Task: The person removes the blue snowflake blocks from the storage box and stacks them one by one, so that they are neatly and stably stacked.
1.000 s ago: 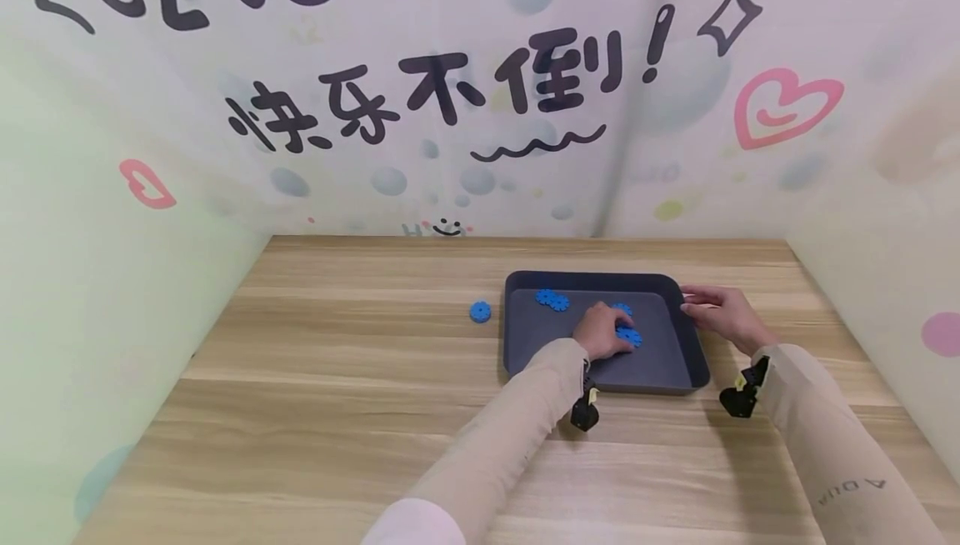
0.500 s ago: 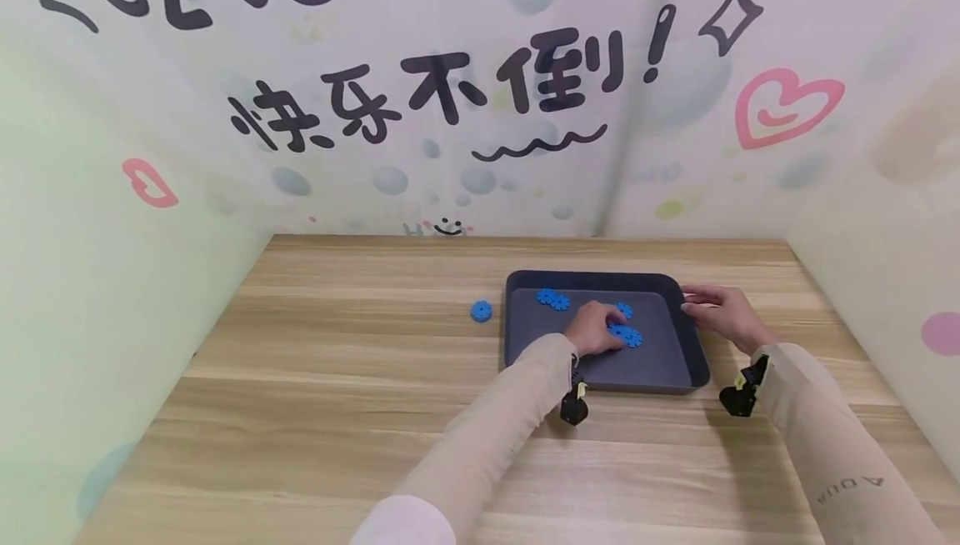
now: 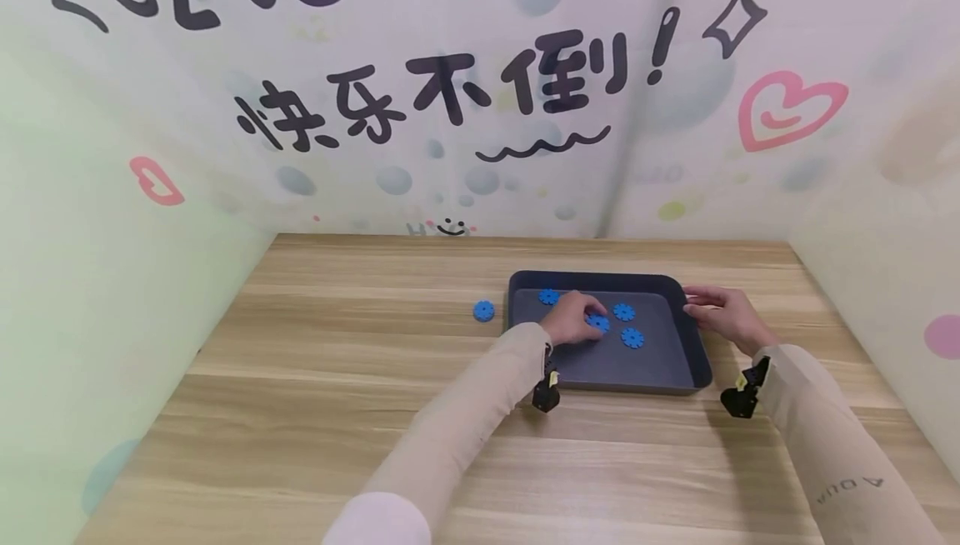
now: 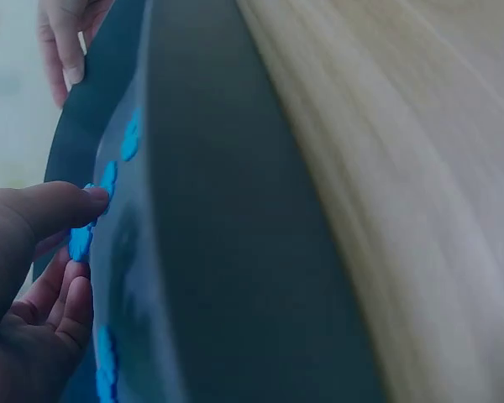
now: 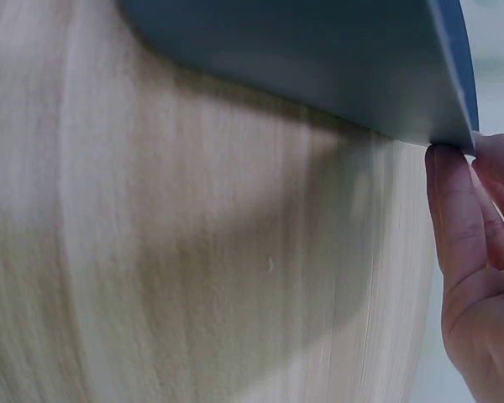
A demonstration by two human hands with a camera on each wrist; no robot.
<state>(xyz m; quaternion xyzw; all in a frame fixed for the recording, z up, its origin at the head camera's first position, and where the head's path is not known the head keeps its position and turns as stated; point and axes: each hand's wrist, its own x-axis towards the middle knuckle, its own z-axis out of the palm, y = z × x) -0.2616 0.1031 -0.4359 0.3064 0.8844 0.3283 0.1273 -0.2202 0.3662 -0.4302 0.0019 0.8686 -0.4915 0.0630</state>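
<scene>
My left hand [image 3: 567, 320] reaches over the dark grey tray [image 3: 600, 372] and pinches a blue notched disc [image 3: 597, 323] between thumb and fingers, low over the tray's floor. In the left wrist view this disc [image 4: 81, 243] stands between the thumb and curled fingertips. Right of it lie two similar discs, a far one [image 3: 624, 312] and a near one [image 3: 632, 338]. Another disc [image 3: 548, 297] shows in the tray's back left, partly behind the left hand. My right hand [image 3: 726, 316] grips the tray's right wall near the back corner, as the right wrist view shows at its rim [image 5: 454, 67].
Outside the tray, just off its left wall, a thick blue disc piece [image 3: 483, 310] lies on the wooden table [image 3: 360, 345]. Printed cloth walls [image 3: 450, 170] close off the back and both sides. A black wrist camera [image 3: 546, 393] hangs under the left cuff.
My left hand has moved left inside the tray with a disc, away from the two discs on the right, which now lie apart. The right hand stays at the tray's right wall.
</scene>
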